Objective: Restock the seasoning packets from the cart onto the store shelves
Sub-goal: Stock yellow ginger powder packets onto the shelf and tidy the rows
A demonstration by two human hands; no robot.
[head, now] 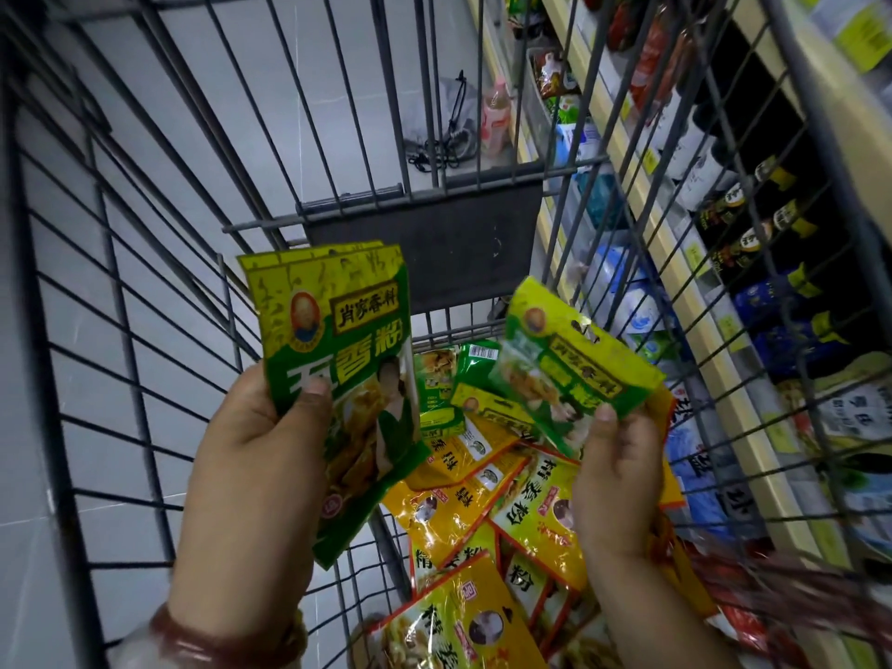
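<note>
My left hand [260,456] grips a small stack of green seasoning packets [338,340], held upright over the wire cart [145,292]. My right hand [618,470] pinches the lower edge of another green seasoning packet [574,369], tilted and slightly blurred, above the cart's contents. Down in the cart lie several yellow seasoning packets [482,538] in a loose pile, with a few more green packets [449,379] at the pile's far end. The store shelves [714,243] run along the right side, seen through the cart's wire wall.
The shelves hold dark bottles [753,219], blue and white bags [632,306] and yellow price tags. A grey flap [425,248] closes the cart's far end. Beyond the cart, a pink bottle [497,113] and a bag with cords [449,127] sit on the grey floor.
</note>
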